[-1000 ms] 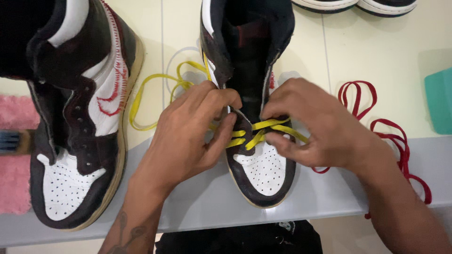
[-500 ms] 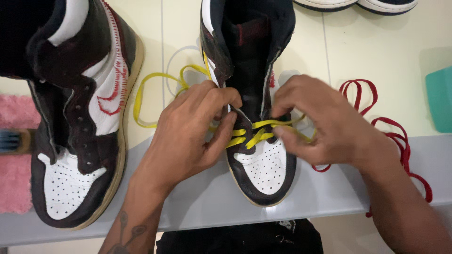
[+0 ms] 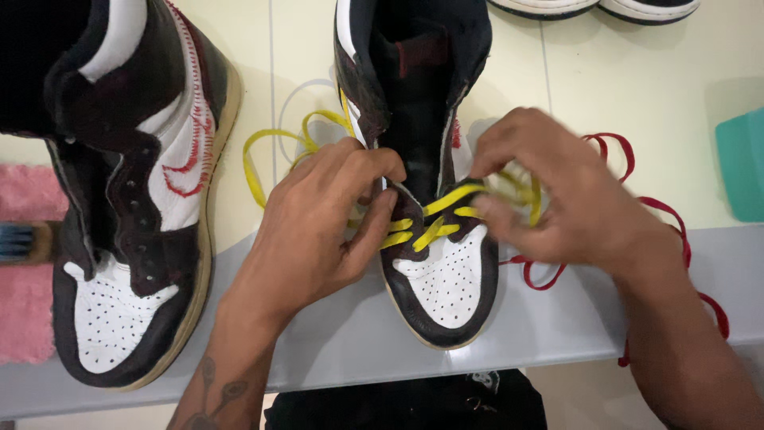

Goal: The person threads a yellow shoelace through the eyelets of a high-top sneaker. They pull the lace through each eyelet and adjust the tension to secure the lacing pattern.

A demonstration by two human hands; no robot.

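So the right hand [image 3: 569,199] has slid outward since a second ago, dragging the yellow lace [image 3: 434,223] through an eyelet, looks like another crossing getting snugged. It's blurry, but the fingers seem pinched on the lace. Left hand [image 3: 326,231] curls against the sneaker [image 3: 442,279], fingers pressed on the lace there, mid-worktop [image 3: 557,326].

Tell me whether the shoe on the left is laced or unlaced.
Unlaced. The left high-top sneaker shows bare eyelets with no lace through them, while the yellow lace runs only through the middle sneaker.
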